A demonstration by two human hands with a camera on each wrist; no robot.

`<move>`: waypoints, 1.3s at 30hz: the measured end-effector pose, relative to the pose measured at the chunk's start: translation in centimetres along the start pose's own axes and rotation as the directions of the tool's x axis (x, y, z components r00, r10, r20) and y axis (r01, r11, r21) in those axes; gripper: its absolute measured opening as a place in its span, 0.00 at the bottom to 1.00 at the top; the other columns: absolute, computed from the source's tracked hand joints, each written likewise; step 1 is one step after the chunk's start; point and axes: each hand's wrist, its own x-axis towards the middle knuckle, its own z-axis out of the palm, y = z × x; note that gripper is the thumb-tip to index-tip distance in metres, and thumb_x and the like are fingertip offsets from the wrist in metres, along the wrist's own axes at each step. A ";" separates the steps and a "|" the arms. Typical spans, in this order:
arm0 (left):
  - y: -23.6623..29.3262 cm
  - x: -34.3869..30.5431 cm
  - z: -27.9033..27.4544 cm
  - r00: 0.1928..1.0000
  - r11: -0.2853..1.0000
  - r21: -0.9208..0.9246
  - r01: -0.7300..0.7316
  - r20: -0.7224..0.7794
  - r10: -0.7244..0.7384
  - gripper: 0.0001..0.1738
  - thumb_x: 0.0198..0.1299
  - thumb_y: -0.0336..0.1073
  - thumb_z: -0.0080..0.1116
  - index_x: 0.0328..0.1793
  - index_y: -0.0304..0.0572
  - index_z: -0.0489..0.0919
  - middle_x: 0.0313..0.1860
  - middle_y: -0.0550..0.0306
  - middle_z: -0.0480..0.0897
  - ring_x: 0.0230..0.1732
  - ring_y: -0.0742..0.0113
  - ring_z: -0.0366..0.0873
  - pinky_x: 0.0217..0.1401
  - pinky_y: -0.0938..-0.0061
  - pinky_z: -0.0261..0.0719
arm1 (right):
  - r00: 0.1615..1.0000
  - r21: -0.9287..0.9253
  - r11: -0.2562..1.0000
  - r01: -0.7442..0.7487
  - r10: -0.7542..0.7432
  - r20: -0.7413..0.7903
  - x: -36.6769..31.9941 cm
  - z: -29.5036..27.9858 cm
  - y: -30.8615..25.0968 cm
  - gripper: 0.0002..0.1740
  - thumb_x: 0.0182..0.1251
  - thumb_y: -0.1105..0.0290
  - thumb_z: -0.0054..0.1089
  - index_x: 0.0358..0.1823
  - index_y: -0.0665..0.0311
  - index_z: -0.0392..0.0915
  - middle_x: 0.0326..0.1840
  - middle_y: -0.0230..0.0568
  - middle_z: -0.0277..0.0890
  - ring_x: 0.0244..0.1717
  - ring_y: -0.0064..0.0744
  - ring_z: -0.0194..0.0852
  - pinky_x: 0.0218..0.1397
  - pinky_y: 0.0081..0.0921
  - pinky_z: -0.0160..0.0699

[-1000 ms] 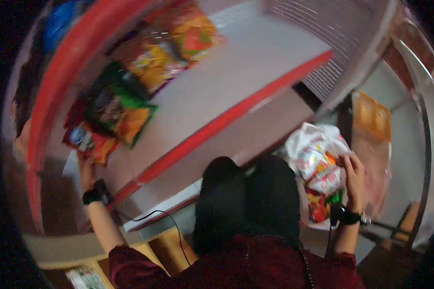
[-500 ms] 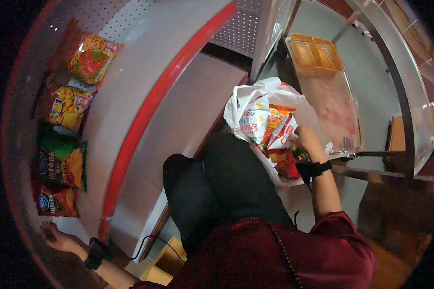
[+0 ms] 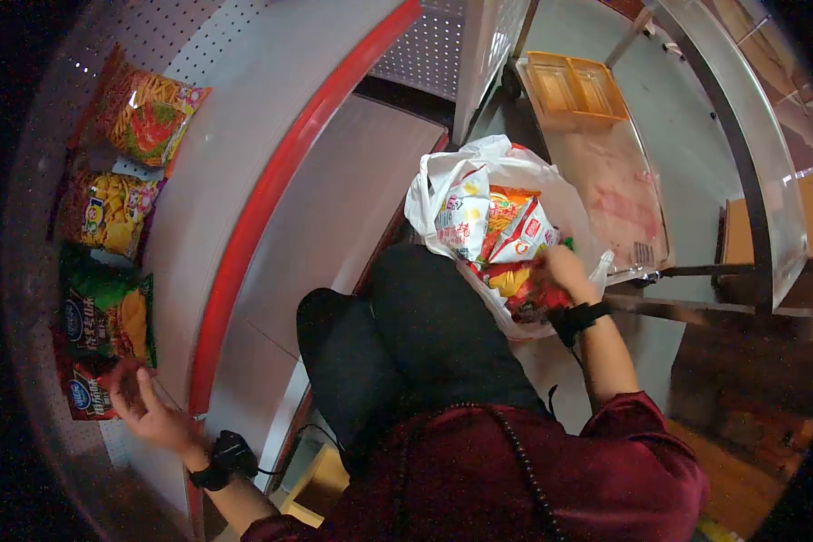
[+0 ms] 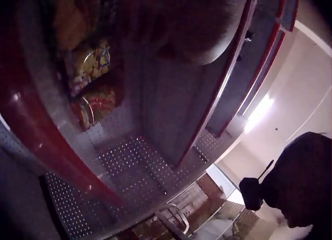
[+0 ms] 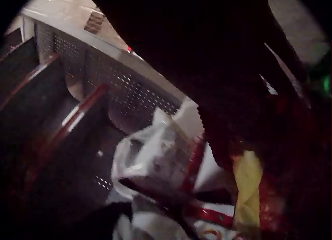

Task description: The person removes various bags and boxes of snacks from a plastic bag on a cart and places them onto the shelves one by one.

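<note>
On the shelf (image 3: 253, 99) at left stands a row of snack bags: a red chip bag (image 3: 88, 395), a green chip bag (image 3: 108, 316), a yellow snack bag (image 3: 117, 214) and an orange-brown snack bag (image 3: 154, 117). My left hand (image 3: 156, 417), fingers loosely spread and holding nothing, is beside the red one. Inside the mouth of a white plastic bag (image 3: 443, 167), my right hand (image 3: 565, 274) grips a red chip bag with a yellow chip picture (image 3: 512, 282); its fingertips are partly hidden. White-and-red snack packets (image 3: 465, 217) lie beside it.
Right of the plastic bag, an orange divided tray (image 3: 578, 88) stands on a low clear-topped surface (image 3: 619, 194). A metal frame (image 3: 750, 154) rises at far right. The shelf's red edge (image 3: 271, 194) runs between my hands, above my knees (image 3: 406, 343).
The head view has swung toward the plastic bag. My left hand came off the shelf's red chip bag, then rose slightly. My right hand has moved deeper among the packets, onto the red chip bag.
</note>
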 end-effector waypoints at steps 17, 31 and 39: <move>3.7 -7.6 10.4 0.449 0.912 -0.244 0.330 0.891 0.076 0.13 0.54 0.30 0.58 0.46 0.37 0.75 0.45 0.56 0.75 0.45 0.69 0.73 0.44 0.76 0.73 | 0.951 0.853 -0.423 0.306 0.099 -0.293 -1.9 -15.4 -14.5 0.11 0.64 0.67 0.51 0.45 0.64 0.70 0.41 0.34 0.76 0.36 0.23 0.75 0.35 0.18 0.76; 4.9 -9.0 12.2 0.656 0.425 -0.548 0.720 0.738 -0.159 0.23 0.49 0.27 0.63 0.52 0.37 0.70 0.45 0.59 0.76 0.46 0.73 0.74 0.50 0.77 0.72 | 0.786 0.984 -0.141 0.109 -0.593 -0.172 -3.8 -10.0 -19.3 0.39 0.49 0.76 0.64 0.63 0.59 0.55 0.52 0.38 0.70 0.51 0.29 0.70 0.46 0.25 0.76; 4.6 -7.8 10.9 0.490 0.812 -0.312 0.493 0.871 0.038 0.44 0.43 0.37 0.70 0.65 0.39 0.57 0.53 0.46 0.73 0.51 0.63 0.73 0.56 0.71 0.69 | 0.702 0.974 -0.039 0.225 -0.686 -0.190 -3.1 -10.0 -18.6 0.46 0.42 0.71 0.71 0.64 0.69 0.54 0.58 0.44 0.66 0.53 0.32 0.69 0.56 0.27 0.68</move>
